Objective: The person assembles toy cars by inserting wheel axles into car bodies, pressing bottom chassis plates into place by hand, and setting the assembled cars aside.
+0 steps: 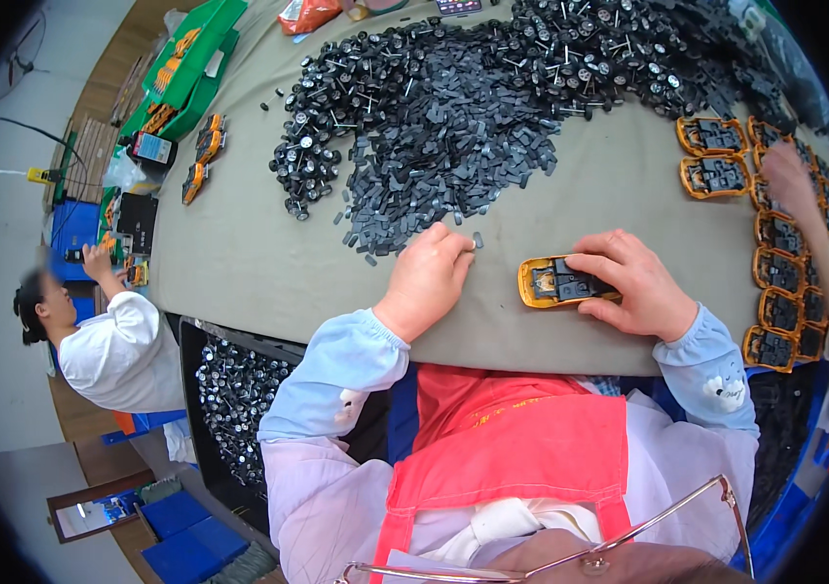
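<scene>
My left hand (428,278) is closed in a pinch at the near edge of a heap of small black plastic pieces (453,136). A small black plastic piece (478,239) shows at its fingertips. To the right, my right hand (633,282) grips a yellow toy car body (537,283), which lies upside down with its black inside facing up. Thumb and fingers sit on the car's two long sides, covering its right end.
Black toy wheels on axles (589,49) are piled at the back. Upturned yellow car bodies (713,177) stand in rows at the right, with another person's hand (790,180) over them. A black bin of wheels (229,399) is below left; a co-worker (122,341) sits beyond.
</scene>
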A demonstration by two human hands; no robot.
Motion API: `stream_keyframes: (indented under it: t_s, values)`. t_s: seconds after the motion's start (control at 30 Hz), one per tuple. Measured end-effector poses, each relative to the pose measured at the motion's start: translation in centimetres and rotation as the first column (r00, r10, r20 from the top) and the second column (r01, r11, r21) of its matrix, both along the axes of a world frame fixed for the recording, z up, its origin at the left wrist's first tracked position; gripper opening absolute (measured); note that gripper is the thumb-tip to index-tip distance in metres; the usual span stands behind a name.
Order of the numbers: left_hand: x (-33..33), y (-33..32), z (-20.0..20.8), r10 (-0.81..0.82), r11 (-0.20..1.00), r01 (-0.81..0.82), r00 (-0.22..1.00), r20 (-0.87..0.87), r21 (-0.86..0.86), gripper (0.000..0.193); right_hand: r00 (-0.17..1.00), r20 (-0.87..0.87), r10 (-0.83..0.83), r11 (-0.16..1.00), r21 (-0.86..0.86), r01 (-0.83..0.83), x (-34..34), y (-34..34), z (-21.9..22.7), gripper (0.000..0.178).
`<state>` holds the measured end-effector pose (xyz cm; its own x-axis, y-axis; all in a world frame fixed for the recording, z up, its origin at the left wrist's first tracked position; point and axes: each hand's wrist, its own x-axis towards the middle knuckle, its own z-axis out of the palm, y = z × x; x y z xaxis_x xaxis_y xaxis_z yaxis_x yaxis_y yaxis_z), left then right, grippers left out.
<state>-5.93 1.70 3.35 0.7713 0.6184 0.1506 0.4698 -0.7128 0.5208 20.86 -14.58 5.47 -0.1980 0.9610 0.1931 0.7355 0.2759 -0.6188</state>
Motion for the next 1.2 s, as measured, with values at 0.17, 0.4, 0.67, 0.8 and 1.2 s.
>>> stream_keyframes:
  t_s: [0.17,0.4,0.67,0.8,1.2]
  values:
    - [0.4,1.3,-0.3,-0.095,0.982,0.087,0.994,0.046,0.166,0.012,0.999,0.012,0.036,0.999,-0.009,-0.036,0.3,0.2,0.2,0.055]
    - [1.2,3.7,0.1,-0.414,0.843,0.426,0.904,-0.109,0.329,0.023,0.998,0.023,0.063,0.997,-0.039,-0.062,0.5,0.6,0.5,0.053]
    - [1.7,2.4,0.8,-0.571,0.79,0.547,0.821,0.005,0.277,0.022,0.986,0.036,0.162,0.987,-0.029,-0.161,0.4,1.7,0.2,0.053]
    - [2.0,0.7,1.7,-0.73,0.667,0.709,0.683,0.011,0.226,0.028,0.982,0.037,0.183,0.983,-0.036,-0.181,0.4,2.1,0.0,0.051]
    - [4.3,1.9,2.1,-0.839,0.453,0.881,0.473,-0.268,0.138,0.027,0.968,0.01,0.249,0.968,-0.009,-0.249,1.2,3.0,-0.9,0.051]
